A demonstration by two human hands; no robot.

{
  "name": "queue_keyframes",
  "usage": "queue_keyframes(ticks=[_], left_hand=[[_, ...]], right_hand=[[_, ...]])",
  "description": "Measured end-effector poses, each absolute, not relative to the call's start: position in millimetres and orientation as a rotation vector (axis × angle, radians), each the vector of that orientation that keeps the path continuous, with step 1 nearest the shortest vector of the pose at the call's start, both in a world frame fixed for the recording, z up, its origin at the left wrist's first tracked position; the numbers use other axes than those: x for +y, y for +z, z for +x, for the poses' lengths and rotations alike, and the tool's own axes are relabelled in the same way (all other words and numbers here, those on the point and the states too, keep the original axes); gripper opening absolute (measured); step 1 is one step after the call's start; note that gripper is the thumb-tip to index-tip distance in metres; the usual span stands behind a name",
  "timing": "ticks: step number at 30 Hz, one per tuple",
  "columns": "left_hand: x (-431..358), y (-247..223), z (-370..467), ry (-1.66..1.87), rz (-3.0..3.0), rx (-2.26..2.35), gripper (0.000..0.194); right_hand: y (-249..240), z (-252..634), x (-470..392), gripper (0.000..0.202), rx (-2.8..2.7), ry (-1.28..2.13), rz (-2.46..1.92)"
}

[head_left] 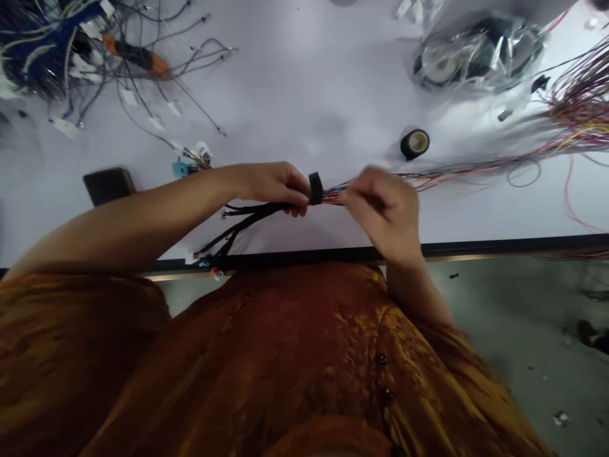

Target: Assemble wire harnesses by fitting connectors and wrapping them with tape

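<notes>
Black tape strip point(316, 188) crosses a wire harness point(333, 194) running left to right; just left of the strip and nearer it, the left hand point(272, 184) pinches the harness; right of it, the right hand point(387, 206) curls, blurred, its hold unclear.

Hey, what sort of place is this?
Probably a wiring or cable assembly workshop: there's a wire bundle partly wrapped in black, a roll of black tape, and a tangle of wires with white ends at the upper left.
</notes>
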State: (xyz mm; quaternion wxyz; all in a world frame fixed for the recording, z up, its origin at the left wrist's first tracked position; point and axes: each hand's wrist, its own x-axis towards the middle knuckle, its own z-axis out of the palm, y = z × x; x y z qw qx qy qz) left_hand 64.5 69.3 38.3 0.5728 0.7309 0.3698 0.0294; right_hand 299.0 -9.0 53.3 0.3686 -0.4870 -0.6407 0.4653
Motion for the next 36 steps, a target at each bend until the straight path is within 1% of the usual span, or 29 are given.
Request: queue_keyframes(ticks=[2, 4, 7, 9, 12, 14, 18, 21, 22, 24, 26, 28, 31, 33, 36], left_hand=[[78, 38, 59, 0.131, 1.765, 0.960, 0.019], [83, 39, 57, 0.168, 1.798, 1.021, 0.021], [85, 44, 59, 0.142, 1.815, 1.028, 0.020], [81, 50, 63, 0.061, 1.806, 0.976, 0.017], [69, 55, 66, -0.016, 1.812, 1.004, 0.020], [59, 53, 68, -0.021, 1.912, 1.088, 0.024], [45, 44, 71, -0.004, 2.134, 1.080, 0.028], [45, 42, 71, -0.047, 2.041, 0.981, 0.024], [47, 44, 70, -0.065, 1.958, 0.959, 0.023], [52, 49, 67, -0.080, 1.776, 0.927, 0.025], [59, 56, 66, -0.100, 1.644, 0.898, 0.027], [65, 63, 67, -0.138, 1.576, 0.867, 0.028], [70, 69, 75, -0.187, 1.527, 0.841, 0.031], [68, 69, 80, -0.205, 1.536, 0.855, 0.036], [59, 61, 83, -0.155, 1.658, 0.981, 0.042]], right_hand=[[42, 307, -32, 0.025, -1.644, 1.376, -1.247], [19, 303, -41, 0.028, -1.456, 1.472, -1.268], [-15, 283, -31, 0.040, -1.242, 1.556, -1.144], [-26, 270, -24, 0.041, -1.304, 1.530, -1.106], [-19, 265, -33, 0.041, -1.459, 1.334, -1.202], [-4, 267, -44, 0.038, -1.483, 1.323, -1.243], [29, 269, -31, 0.034, -1.328, 1.595, -1.129], [41, 273, -10, 0.048, -1.197, 1.649, -0.981], [41, 278, -9, 0.047, -1.186, 1.665, -0.976], [35, 289, -16, 0.035, -1.226, 1.753, -1.031], [21, 298, -28, 0.031, -1.239, 1.820, -1.094], [3, 298, -34, 0.028, -1.146, 1.758, -1.089], [-20, 284, -24, 0.031, -1.125, 1.660, -0.962], [-27, 279, -15, 0.024, -1.314, 1.590, -0.960], [-23, 295, -19, 0.025, -1.625, 1.321, -1.150]])
